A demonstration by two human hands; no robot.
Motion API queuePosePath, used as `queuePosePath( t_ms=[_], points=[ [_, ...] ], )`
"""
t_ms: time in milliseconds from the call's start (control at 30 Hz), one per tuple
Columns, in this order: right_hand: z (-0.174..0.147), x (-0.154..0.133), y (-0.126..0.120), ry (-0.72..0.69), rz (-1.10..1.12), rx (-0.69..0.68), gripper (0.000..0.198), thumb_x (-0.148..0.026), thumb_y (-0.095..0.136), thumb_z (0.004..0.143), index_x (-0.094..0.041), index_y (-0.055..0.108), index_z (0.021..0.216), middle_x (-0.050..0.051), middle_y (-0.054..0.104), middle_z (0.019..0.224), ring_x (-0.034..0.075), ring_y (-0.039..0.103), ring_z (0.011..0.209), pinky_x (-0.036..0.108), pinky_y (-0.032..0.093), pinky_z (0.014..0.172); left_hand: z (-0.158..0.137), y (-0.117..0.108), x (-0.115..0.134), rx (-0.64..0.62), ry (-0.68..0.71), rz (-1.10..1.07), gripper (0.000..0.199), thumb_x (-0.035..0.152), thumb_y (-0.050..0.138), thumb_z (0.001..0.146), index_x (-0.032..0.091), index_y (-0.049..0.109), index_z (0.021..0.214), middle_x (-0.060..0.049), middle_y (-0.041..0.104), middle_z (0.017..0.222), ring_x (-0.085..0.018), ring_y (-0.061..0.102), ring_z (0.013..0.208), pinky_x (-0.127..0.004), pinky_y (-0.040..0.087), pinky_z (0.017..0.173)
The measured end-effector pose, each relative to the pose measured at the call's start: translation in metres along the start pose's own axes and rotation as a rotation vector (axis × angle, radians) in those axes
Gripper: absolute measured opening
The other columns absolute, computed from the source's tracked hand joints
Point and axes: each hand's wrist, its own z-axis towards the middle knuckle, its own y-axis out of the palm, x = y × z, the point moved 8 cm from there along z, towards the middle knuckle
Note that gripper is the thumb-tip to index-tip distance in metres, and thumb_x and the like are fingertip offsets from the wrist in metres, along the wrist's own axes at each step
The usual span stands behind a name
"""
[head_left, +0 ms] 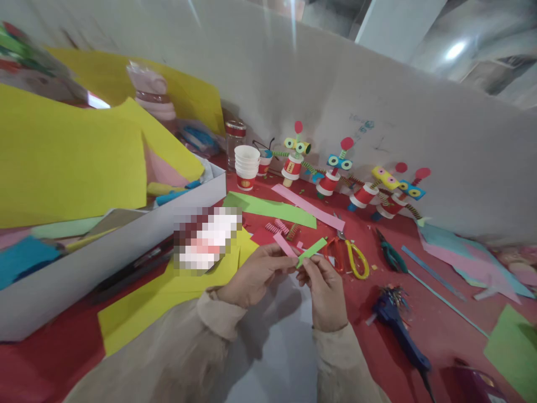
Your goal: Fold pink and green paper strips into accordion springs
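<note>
Between finger and thumb, my left hand [258, 271] pinches a short pink paper strip [284, 244]. My right hand [327, 285] is closed on a short green paper strip [314, 250]. The two strips come together at their lower ends in a V shape; whether they are joined there I cannot tell. Just beyond my fingers lie pink folded paper springs [280, 226] and a brown-green paper spring [292, 232]. Scissors [356, 259] with one yellow and one red handle rest to the right of the strips.
A glue gun [400, 330] and pliers [390, 253] lie on the right. Paper-cup robot figures [292, 167] line the wall beside stacked cups [246, 162]. Long green paper [272, 209] and pink paper [310, 207] lie ahead. At left stands a white box [168, 224] of coloured paper.
</note>
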Motion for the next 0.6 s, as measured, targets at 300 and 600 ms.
queuePosePath(
  t_ms=[300, 600],
  points=[
    [-0.007, -0.015, 0.014, -0.125, -0.158, -0.064, 0.018, -0.032, 0.059, 0.079, -0.018, 0.059, 0.091, 0.001, 0.060, 0.074, 0.013, 0.057, 0.063, 0.025, 0.048, 0.058, 0.000, 0.001, 0.003, 0.036, 0.030, -0.129, 0.008, 0.016, 0.070, 0.061, 0.014, 0.062, 0.059, 0.001, 0.059, 0.058, -0.011, 0.051, 0.058, -0.025, 0.040, 0.061],
    [-0.014, -0.025, 0.010, -0.215, -0.216, 0.006, 0.012, -0.028, 0.060, 0.078, -0.017, 0.060, 0.083, 0.001, 0.060, 0.069, 0.013, 0.057, 0.061, 0.024, 0.048, 0.056, 0.000, 0.003, -0.006, -0.039, 0.026, -0.270, 0.009, 0.007, 0.066, 0.060, 0.013, 0.060, 0.057, 0.003, 0.054, 0.059, -0.009, 0.049, 0.059, -0.021, 0.040, 0.060]
  ],
)
